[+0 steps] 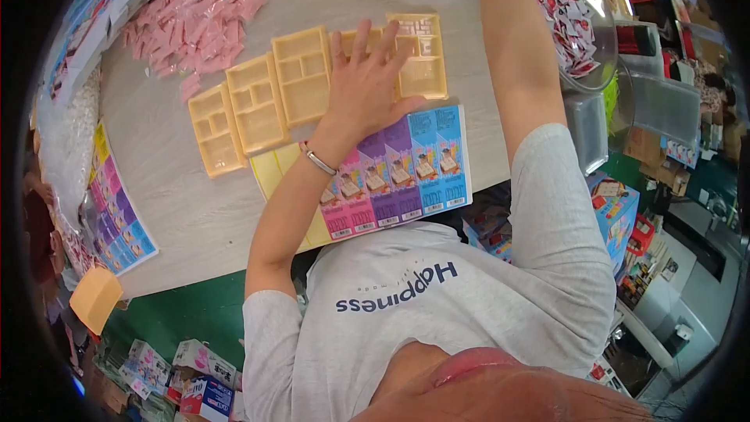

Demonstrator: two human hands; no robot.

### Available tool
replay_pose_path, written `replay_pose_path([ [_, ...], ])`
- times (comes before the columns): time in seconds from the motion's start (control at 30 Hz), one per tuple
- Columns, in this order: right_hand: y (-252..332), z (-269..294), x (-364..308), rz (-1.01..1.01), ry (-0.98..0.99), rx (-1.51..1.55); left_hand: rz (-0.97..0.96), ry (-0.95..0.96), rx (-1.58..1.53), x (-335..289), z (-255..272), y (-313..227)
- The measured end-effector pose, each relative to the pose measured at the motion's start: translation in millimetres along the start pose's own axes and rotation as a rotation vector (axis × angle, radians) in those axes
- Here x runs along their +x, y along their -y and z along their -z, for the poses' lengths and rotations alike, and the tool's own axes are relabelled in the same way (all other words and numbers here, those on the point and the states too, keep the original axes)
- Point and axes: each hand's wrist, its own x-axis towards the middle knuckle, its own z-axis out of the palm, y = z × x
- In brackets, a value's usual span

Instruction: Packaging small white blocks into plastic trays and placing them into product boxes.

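left hand (366, 78) splayed across yellow trays (303, 90); right arm (522, 55) outstretched, right hand unseen, can't tell state

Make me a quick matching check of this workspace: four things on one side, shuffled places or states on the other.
Column one:
1. Yellow trays
2. Left hand
3. Pink packets
4. Clear bowl

Column two:
A. Heaped at the picture's upper left
B. Holds red-and-white packets
C. Lined up side by side
D. Fingers spread over the trays

Pairs: 1-C, 2-D, 3-A, 4-B
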Motion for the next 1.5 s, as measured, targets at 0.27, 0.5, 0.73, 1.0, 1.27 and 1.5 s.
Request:
replay_pose_path([
  [0.27, -85.8, 41.3, -172.4, 0.176, 0.667, 1.398, 0.04, 0.015, 0.036, 5.1, -7.2, -4.7],
  [0.5, -112.3, 41.0, -367.2, 0.479, 0.233, 0.026, 0.094, -0.055, 0.04, 2.3, -12.8, -12.2],
  [0.73, -126.3, 55.1, -351.9, 1.134, 0.254, -0.286, 0.095, -0.05, 0.05, 4.3, -13.2, -12.3],
  [1.0, -125.9, 60.4, -343.2, 1.188, 0.293, -0.239, 0.071, -0.07, -0.064, 3.8, -10.7, -7.5],
  [1.27, -128.0, 70.9, -344.2, 0.544, 0.278, 0.243, -0.023, -0.08, -0.121, 14.6, -6.4, -16.0],
  [1.5, -134.3, 104.9, -360.0, 0.681, 0.375, -0.222, 0.01, -0.009, 0.12, -11.3, -16.5, -47.8],
])
